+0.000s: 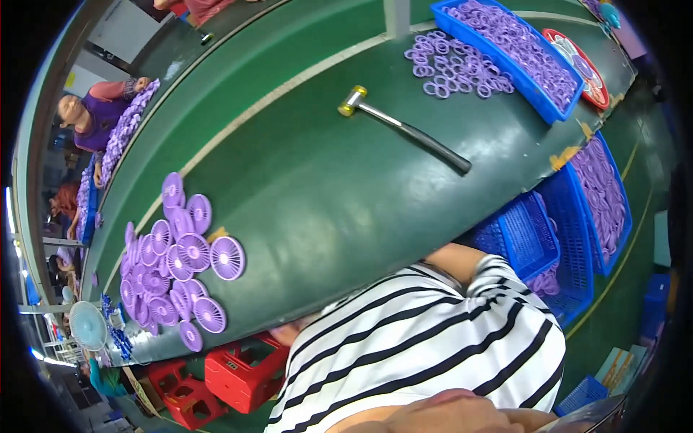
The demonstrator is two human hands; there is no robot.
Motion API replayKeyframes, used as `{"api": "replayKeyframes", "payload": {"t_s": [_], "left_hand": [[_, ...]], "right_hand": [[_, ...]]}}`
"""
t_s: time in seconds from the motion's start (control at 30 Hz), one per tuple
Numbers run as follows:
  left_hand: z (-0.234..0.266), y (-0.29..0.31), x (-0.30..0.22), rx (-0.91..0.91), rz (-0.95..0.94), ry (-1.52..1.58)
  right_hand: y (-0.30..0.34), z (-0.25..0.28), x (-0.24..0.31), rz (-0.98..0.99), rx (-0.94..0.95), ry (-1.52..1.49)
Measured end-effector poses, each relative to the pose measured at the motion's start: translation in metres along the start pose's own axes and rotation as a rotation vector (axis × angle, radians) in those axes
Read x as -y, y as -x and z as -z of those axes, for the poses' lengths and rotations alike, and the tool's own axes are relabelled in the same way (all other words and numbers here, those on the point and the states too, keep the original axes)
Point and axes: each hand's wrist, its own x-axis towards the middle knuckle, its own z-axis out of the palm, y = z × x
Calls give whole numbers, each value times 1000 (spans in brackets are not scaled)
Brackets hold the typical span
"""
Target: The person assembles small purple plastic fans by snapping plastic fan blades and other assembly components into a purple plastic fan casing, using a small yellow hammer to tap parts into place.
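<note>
Neither of my hands shows. On the right, my bare right forearm (456, 261) runs from the striped sleeve to the green table's front edge, where the hand is hidden. A bit of bare skin (287, 332), apparently my left arm, shows by the table edge on the left. On the green table (303, 209) lies a mallet (411, 133) with a yellow-faced head and a dark handle. A heap of purple round fan grilles (193, 251) covers the left end. Several purple rings (455, 68) lie loose at the far right, beside a blue crate (520, 54) full of them.
A red oval tray (599, 92) stands past the crate. Below the table's right edge are blue baskets (588, 285) with purple parts. Red stools (242, 375) stand at the lower left, near a fan (88, 326). Across the table, a person (101, 119) sits by more purple parts.
</note>
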Motion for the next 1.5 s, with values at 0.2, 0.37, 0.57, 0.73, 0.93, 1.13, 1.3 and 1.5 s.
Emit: {"api": "replayKeyframes", "payload": {"t_s": [0.2, 0.37, 0.57, 0.73, 0.93, 1.13, 1.3, 1.5], "left_hand": [[177, -115, -72, -346, 767, 377], [212, -168, -115, -402, 593, 685], [179, -254, -207, -19, 192, 945], [159, -289, -251, 357, -378, 585], [142, -294, -264, 523, -363, 640], [143, -316, -273, 489, -257, 769], [158, -330, -260, 617, -56, 620], [149, -331, -257, 695, 264, 1014]], "right_hand": [[96, 84, 36, -106, 250, 49], [129, 161, 88, 78, -215, -125], [19, 239, 19, -241, -1004, 450], [-9, 251, -6, -339, -1012, 671], [-5, 193, 59, -57, -598, -88], [-35, 169, 76, 16, -803, 528], [-20, 168, 92, -10, -679, 544], [-15, 154, 114, 289, -771, 258]]}}
